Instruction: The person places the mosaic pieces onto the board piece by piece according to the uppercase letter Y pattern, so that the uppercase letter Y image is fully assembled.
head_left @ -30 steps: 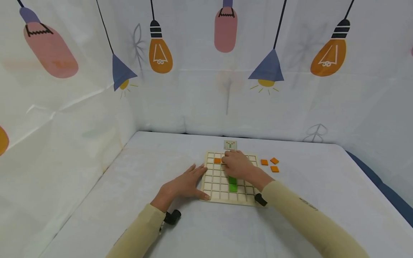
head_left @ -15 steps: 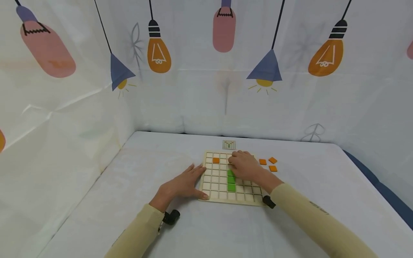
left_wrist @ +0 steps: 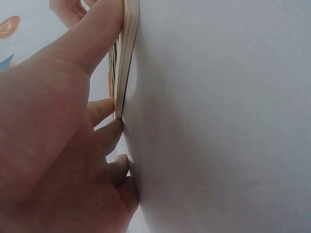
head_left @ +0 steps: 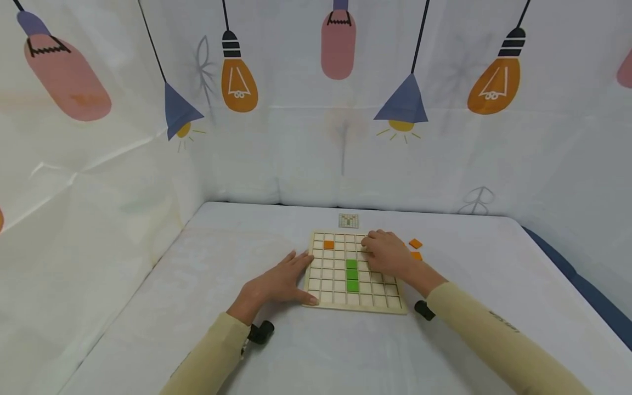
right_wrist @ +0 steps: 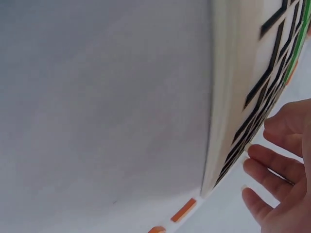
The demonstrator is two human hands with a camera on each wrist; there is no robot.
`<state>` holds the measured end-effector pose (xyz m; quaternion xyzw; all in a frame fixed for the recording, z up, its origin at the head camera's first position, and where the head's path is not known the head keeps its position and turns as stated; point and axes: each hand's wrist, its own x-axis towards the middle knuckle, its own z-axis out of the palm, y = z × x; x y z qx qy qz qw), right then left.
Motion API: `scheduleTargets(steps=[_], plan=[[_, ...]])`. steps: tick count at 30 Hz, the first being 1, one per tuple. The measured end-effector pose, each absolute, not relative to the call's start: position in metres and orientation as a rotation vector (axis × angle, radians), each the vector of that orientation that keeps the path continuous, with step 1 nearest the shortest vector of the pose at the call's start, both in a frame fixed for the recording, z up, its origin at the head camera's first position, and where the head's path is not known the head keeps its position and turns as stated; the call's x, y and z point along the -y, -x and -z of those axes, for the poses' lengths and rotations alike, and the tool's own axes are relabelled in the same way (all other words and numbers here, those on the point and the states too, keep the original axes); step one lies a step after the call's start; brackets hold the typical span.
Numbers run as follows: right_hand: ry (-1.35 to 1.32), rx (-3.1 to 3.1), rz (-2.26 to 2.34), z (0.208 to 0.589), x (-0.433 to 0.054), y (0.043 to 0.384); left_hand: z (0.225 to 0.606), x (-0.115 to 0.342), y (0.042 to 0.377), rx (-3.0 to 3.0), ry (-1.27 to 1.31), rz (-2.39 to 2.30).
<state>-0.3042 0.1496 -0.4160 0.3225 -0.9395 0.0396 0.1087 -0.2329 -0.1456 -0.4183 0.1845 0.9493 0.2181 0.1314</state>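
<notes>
A pale wooden grid board (head_left: 326, 274) lies on the white table. Three green tiles (head_left: 352, 274) form a column in its middle, and one orange tile (head_left: 328, 244) sits in a square at the upper left. My left hand (head_left: 278, 281) lies spread at the board's left side, thumb on the near corner and fingertips along the edge. In the left wrist view the thumb presses against the board's side. My right hand (head_left: 390, 255) is over the upper right squares. In the right wrist view its fingers (right_wrist: 272, 167) are loosely bent, with no tile visible between them.
Loose orange tiles (head_left: 416, 243) lie right of the board, one partly hidden behind the right hand. A small printed pattern card (head_left: 348, 220) lies beyond the board. A white sheet with lamp drawings (head_left: 296, 153) hangs behind the table.
My right hand has moved to the right across the board's upper part, uncovering squares and the top of the green column. The left hand has stayed at the board's edge.
</notes>
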Motion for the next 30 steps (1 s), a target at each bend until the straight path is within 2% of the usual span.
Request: scheduleTargets(steps=[18, 30], plan=[[-0.868, 2.778, -0.108, 0.421, -0.179, 0.308, 0.42, 0.146, 0.234, -2.753, -0.527, -0.641], [-0.719, 2.856, -0.099, 0.42, -0.193, 0.31, 0.42, 0.147, 0.234, -2.753, -0.527, -0.639]])
